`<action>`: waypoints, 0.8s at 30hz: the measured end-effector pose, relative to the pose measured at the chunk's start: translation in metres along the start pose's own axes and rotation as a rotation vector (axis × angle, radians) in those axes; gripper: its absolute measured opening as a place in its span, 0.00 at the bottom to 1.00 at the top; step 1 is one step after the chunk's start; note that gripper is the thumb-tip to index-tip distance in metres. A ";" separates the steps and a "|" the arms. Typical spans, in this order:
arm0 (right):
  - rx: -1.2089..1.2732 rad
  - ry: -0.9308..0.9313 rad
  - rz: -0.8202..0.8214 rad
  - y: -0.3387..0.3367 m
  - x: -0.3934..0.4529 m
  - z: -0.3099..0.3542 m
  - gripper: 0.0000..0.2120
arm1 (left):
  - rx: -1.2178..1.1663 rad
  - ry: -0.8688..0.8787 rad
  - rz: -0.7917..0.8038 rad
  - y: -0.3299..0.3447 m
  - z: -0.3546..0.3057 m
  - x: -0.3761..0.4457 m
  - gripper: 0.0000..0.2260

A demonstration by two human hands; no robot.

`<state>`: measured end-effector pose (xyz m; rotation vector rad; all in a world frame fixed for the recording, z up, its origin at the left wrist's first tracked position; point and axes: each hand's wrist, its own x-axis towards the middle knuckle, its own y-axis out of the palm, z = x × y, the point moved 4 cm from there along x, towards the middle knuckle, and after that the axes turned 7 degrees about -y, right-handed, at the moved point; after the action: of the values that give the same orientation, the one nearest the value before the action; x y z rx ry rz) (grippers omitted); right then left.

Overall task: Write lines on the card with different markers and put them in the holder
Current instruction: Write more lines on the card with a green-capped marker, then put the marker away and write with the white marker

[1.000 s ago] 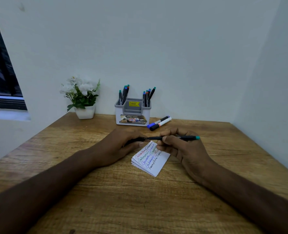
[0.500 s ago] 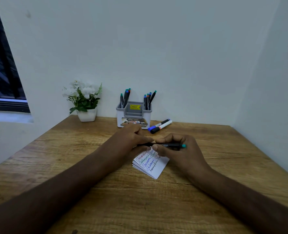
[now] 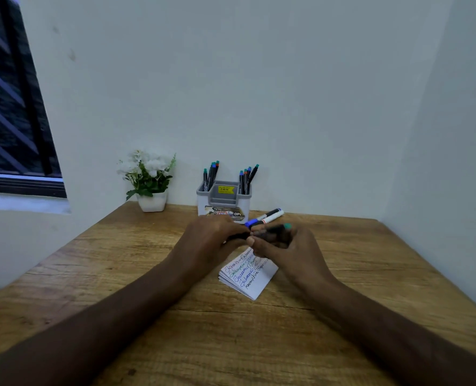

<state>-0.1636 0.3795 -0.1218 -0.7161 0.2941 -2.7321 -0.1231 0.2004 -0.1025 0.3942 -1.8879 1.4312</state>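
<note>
A black marker with a teal end (image 3: 273, 231) lies crosswise between both hands, a little above the desk. My left hand (image 3: 211, 240) grips its left end. My right hand (image 3: 287, 249) curls round its right part, with the teal tip poking out. The marker looks blurred. Below the hands a small stack of white cards (image 3: 250, 277) lies on the desk, with several coloured handwritten lines on its top card. The grey and white holder (image 3: 223, 203) stands at the back by the wall, with several markers upright in its two side pockets.
Two thicker markers (image 3: 267, 217) lie on the wooden desk (image 3: 119, 274) just right of the holder. A white pot of white flowers (image 3: 150, 185) stands at the back left. White walls close the back and right; a window is on the left.
Both hands rose off the cards and moved toward the holder, and they closed together along the marker, so less of its barrel shows. The cards stayed put.
</note>
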 end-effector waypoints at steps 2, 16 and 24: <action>-0.008 -0.007 0.015 0.002 -0.002 0.001 0.23 | -0.065 -0.155 -0.041 -0.003 0.013 0.009 0.11; -0.057 0.073 0.176 0.012 -0.007 -0.016 0.07 | 0.004 -0.804 -0.199 0.019 0.121 0.112 0.15; -0.091 0.060 0.201 0.012 -0.005 -0.016 0.06 | 0.004 -0.843 -0.109 0.035 0.126 0.114 0.13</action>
<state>-0.1647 0.3719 -0.1411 -0.5932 0.4795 -2.5659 -0.2694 0.1160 -0.0623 1.2297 -2.4424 1.2900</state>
